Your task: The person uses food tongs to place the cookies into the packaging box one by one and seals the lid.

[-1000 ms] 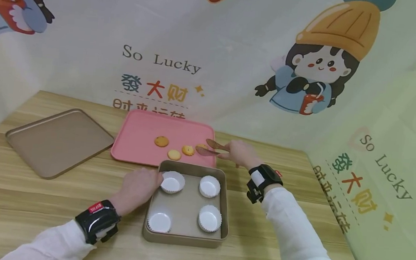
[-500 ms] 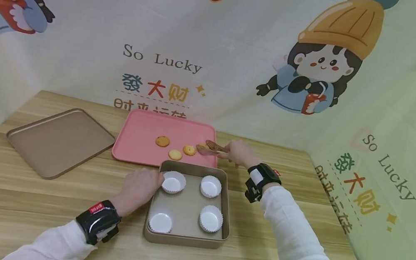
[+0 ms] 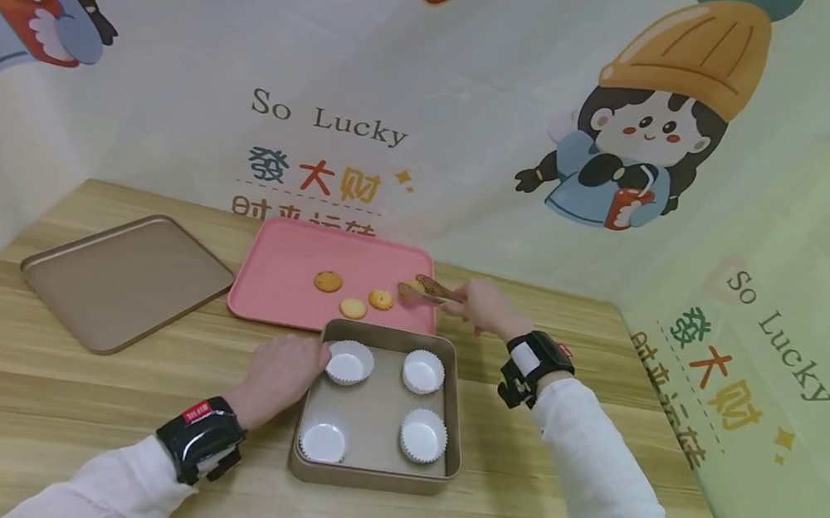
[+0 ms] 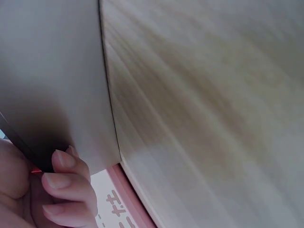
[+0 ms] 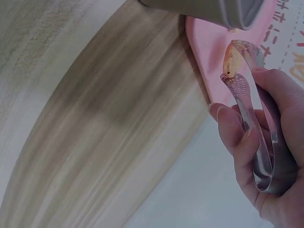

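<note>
My left hand (image 3: 282,375) grips the left wall of a square bronze baking pan (image 3: 371,478), its thumb over the rim and its fingers outside, as the left wrist view shows. Inside the pan stand several white paper cupcake liners (image 3: 423,437), one near each corner. My right hand (image 3: 487,306) holds metal tongs (image 5: 266,161) with perforated tips. Between those tips a cookie (image 5: 232,61) is pinched on edge, over the right end of the pink tray (image 3: 296,247). Three more cookies lie on the tray: a brown one (image 3: 328,281), a pale one (image 3: 353,309) and a golden one (image 3: 381,299).
A flat bronze baking sheet (image 3: 128,281) lies at the left on the wooden table (image 3: 34,397). A printed cloth (image 3: 472,131) hangs behind the table and along its right side. The pan's far edge sits close to the pink tray's front edge.
The tongs' tips have come together on the rightmost cookie, which is now pinched between them. My left hand and the pan have stayed in place; the head view has shifted slightly.
</note>
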{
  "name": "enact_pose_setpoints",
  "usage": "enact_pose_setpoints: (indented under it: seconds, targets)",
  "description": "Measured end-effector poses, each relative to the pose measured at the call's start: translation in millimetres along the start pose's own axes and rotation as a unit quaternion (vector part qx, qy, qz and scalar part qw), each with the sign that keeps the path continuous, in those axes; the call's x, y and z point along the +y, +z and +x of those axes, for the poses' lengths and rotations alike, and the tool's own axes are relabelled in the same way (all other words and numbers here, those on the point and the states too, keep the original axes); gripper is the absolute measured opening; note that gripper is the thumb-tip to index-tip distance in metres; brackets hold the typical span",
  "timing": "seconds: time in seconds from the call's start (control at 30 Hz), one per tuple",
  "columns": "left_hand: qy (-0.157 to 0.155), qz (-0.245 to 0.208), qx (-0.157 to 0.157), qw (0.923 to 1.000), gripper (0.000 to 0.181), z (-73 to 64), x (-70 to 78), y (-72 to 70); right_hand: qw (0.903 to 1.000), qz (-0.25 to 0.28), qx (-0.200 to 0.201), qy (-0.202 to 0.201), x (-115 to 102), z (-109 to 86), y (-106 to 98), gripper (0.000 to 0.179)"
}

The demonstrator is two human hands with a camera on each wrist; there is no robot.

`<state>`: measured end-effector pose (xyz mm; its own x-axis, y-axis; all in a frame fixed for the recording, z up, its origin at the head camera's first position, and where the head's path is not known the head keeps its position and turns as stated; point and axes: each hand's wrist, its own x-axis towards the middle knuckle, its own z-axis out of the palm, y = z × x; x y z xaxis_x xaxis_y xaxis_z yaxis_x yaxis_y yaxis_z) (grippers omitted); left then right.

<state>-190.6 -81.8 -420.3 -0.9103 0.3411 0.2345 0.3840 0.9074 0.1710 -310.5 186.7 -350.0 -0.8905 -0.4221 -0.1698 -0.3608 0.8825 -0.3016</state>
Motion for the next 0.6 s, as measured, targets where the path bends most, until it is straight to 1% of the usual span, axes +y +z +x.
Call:
enact_pose_setpoints:
  seconds: [0.07,0.17,0.23,0.4,0.5,0.57,0.6]
  targets:
    - [0.0,0.003,-0.001,1.0,0.025,0.9,0.6,0.8,0.9999,0.01,0.004,-0.005,1,-4.2,-3,0.024]
    - [0.003,0.006,0.002,1.0,0.025,0.6,-0.2,1.6,0.9997,0.004,0.01,-0.02,-1,-10.1,-8,0.027]
    - [0.01,0.011,0.004,0.9999,0.024,-0.2,-1.2,1.9,0.9994,0.001,0.017,-0.032,-3,-14.9,-10,0.03]
    - [0.021,0.023,0.006,0.9995,0.022,-1.8,-1.9,2.3,0.9981,-0.002,0.033,-0.052,-12,-35.1,-14,0.04]
    - [0.022,0.024,0.006,0.9994,0.022,-1.5,-1.5,2.3,0.9946,-0.027,0.05,-0.087,-21,-51.3,-13,0.042]
    - [0.015,0.014,0.006,0.9998,0.022,-0.6,-1.2,2.0,0.9894,-0.046,0.067,-0.121,-27,-62.0,-11,0.04]
    - [0.012,0.009,0.006,0.9999,0.022,-0.1,-1.4,2.0,0.9848,-0.058,0.079,-0.143,-29,-66.7,-9,0.041]
